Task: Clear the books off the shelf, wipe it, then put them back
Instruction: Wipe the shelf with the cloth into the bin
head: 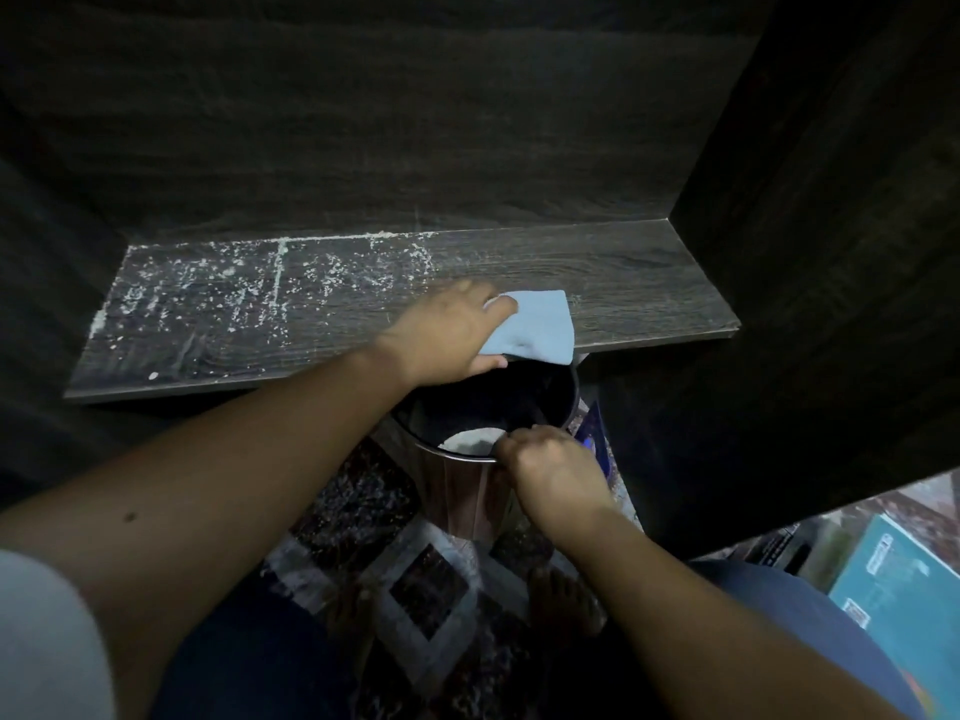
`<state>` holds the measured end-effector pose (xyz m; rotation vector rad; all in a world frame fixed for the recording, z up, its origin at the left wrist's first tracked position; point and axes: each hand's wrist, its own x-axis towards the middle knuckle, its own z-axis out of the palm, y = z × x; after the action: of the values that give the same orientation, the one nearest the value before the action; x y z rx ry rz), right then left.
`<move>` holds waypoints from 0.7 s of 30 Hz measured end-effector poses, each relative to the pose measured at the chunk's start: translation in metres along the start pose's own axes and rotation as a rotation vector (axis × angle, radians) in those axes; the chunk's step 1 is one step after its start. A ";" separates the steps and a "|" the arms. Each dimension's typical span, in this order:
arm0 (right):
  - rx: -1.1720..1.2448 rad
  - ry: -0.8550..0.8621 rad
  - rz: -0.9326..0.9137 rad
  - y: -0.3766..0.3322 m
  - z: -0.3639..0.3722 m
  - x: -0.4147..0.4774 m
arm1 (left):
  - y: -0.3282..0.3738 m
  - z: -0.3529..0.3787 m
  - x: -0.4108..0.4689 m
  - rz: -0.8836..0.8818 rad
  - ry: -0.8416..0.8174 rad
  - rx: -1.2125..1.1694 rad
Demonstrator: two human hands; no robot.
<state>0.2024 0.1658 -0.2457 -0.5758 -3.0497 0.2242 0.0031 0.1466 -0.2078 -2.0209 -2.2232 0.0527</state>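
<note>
I see the left hand (447,335) reach far out, thumb and fingers holding the light blue square cloth (540,324) on the dark wooden shelf (649,283); the right hand (550,470), fingers curled tight, grips the shiny round metal bin (457,491) below.

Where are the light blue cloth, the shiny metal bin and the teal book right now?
light blue cloth (545,324): head view, its flat middle.
shiny metal bin (457,491): head view, its outer wall below the rim.
teal book (904,584): head view, the middle of its cover.
</note>
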 end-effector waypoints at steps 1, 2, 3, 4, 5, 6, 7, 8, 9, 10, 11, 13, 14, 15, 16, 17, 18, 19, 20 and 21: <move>-0.027 0.007 -0.009 -0.002 0.000 0.001 | 0.000 0.000 0.001 0.009 -0.001 0.012; -0.046 0.018 -0.008 -0.005 -0.001 0.001 | 0.001 -0.002 0.002 0.015 -0.001 0.002; -0.056 0.014 -0.011 -0.007 0.000 0.001 | 0.001 -0.005 0.003 0.015 0.009 -0.021; -0.065 0.014 -0.020 -0.008 0.001 0.001 | 0.000 -0.009 0.003 0.000 0.022 -0.050; -0.066 0.008 -0.035 -0.010 0.003 0.001 | -0.002 -0.015 0.003 -0.030 0.039 -0.075; -0.065 0.000 -0.040 -0.011 0.003 0.002 | -0.006 -0.020 0.003 -0.071 0.061 -0.095; -0.063 -0.005 -0.043 -0.012 0.004 0.003 | -0.013 -0.025 0.005 -0.110 0.089 -0.103; -0.059 -0.011 -0.042 -0.012 0.004 0.005 | -0.022 -0.029 0.005 -0.138 0.132 -0.106; -0.056 -0.015 -0.045 -0.012 0.005 0.006 | -0.033 -0.033 0.007 -0.157 0.188 -0.105; -0.054 -0.020 -0.044 -0.012 0.006 0.007 | -0.046 -0.035 0.008 -0.162 0.247 -0.101; -0.059 -0.025 -0.040 -0.011 0.007 0.008 | -0.060 -0.037 0.009 -0.159 0.300 -0.064; -0.059 -0.041 -0.040 -0.009 0.011 0.010 | -0.091 -0.035 0.012 -0.120 0.380 0.097; -0.059 -0.042 -0.048 -0.008 0.014 0.011 | -0.104 -0.033 0.012 -0.093 0.380 0.182; -0.069 -0.038 -0.057 -0.007 0.015 0.013 | -0.114 -0.032 0.011 -0.065 0.358 0.252; -0.086 -0.023 -0.065 -0.007 0.014 0.014 | -0.120 -0.030 0.011 -0.040 0.333 0.319; -0.105 0.001 -0.073 -0.007 0.014 0.016 | -0.122 -0.027 0.011 -0.028 0.300 0.383; -0.115 0.024 -0.075 -0.006 0.015 0.017 | -0.123 -0.023 0.011 -0.027 0.267 0.428; -0.117 0.034 -0.069 -0.006 0.016 0.018 | -0.121 -0.019 0.012 -0.044 0.227 0.453; -0.113 0.033 -0.061 -0.005 0.017 0.019 | -0.119 -0.016 0.013 -0.067 0.206 0.463; -0.110 0.036 -0.050 -0.004 0.020 0.020 | -0.117 -0.013 0.014 -0.089 0.199 0.458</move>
<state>0.1807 0.1667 -0.2647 -0.5016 -3.0518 0.0449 -0.1124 0.1476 -0.1798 -1.6078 -1.9554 0.3076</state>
